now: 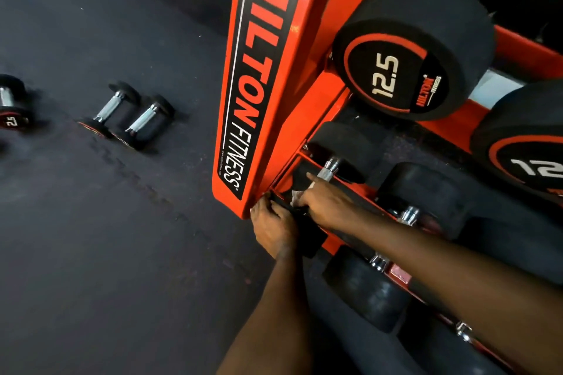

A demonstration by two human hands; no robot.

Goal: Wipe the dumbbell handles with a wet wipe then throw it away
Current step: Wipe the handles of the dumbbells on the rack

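Wipe (296,197): white and crumpled, under the right hand's fingers, low on the rack beside the orange upright (316,49).
Right hand (324,202): grasps the wipe, index finger stretched toward a chrome dumbbell handle (328,170).
Left hand (274,230): fingers curled round a dark object (309,237) at the upright's foot; what it is cannot be told.
Floor (91,222): small dumbbells (128,116) lie well apart from the rack.
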